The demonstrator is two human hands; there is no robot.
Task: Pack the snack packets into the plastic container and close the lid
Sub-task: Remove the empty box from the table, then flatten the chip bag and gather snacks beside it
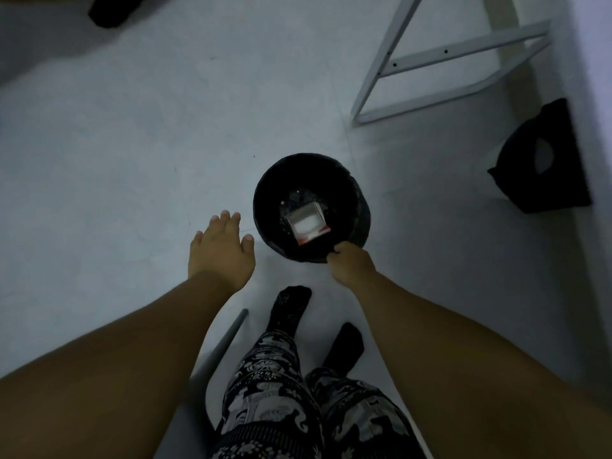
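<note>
A round black bin (pixel 265 193) lined with a dark bag stands on the pale floor in front of me. Inside it lies an open white and red carton (pixel 308 222) among small scraps. My right hand (pixel 351 265) pinches the bag's edge at the bin's near rim. My left hand (pixel 220 248) hovers just left of the bin with fingers straight and spread, holding nothing. No snack packets or plastic container are in view.
A white metal table frame (pixel 430 61) stands at the back right. A black object (pixel 546 160) leans by the right wall. A grey leg (pixel 220 352) slants beside my patterned trousers and dark socks (pixel 288 309). A dark shape (pixel 112 8) sits top left.
</note>
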